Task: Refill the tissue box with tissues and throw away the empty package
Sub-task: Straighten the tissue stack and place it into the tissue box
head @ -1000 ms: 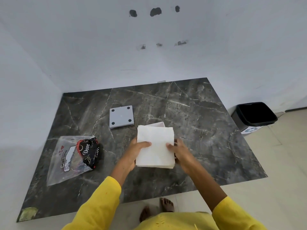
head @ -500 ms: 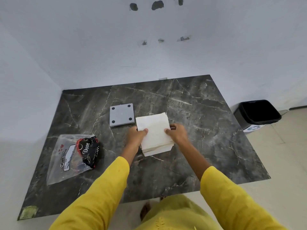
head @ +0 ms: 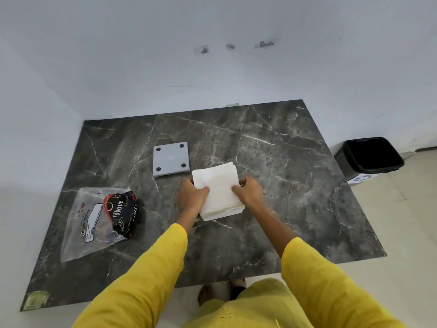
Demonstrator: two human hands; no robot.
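A white stack of tissues (head: pixel 217 185) sits over the white tissue box (head: pixel 233 212), of which only the near bottom edge shows under the stack. My left hand (head: pixel 192 197) grips the stack's left side and my right hand (head: pixel 249 191) grips its right side. The box's grey lid (head: pixel 171 158), with dark round feet at its corners, lies flat just behind and to the left. The clear plastic tissue package (head: pixel 91 221), with a crumpled black and red Dove label, lies at the table's left.
The dark marble table (head: pixel 295 185) stands in a corner against white walls. A black waste bin (head: pixel 371 157) stands on the floor to the right of the table. A bare foot shows below the table's near edge.
Both hands carried the tissue stack forward and down onto the box. The stack, held up and facing me a second ago, now lies lower and flatter.
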